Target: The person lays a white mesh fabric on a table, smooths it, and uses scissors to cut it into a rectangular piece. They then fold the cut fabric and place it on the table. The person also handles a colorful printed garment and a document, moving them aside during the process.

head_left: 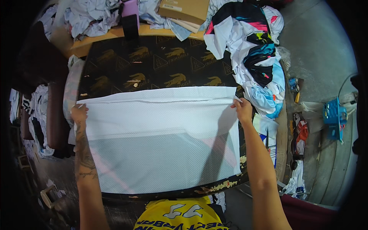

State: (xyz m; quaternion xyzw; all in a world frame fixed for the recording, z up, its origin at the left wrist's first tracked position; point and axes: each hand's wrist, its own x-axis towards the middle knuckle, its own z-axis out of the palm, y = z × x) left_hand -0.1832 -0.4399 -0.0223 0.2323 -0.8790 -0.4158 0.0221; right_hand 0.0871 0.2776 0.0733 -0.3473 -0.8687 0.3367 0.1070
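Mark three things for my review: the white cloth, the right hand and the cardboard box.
White cloth [161, 143], head view: middle of its spread surface.
Right hand [244, 110], head view: back of the hand.
Cardboard box [186, 10], head view: its brown, camera-facing side.

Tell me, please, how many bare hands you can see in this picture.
2: the left hand at the upper left edge of the white fabric, and the right hand at its upper right edge. I see no others.
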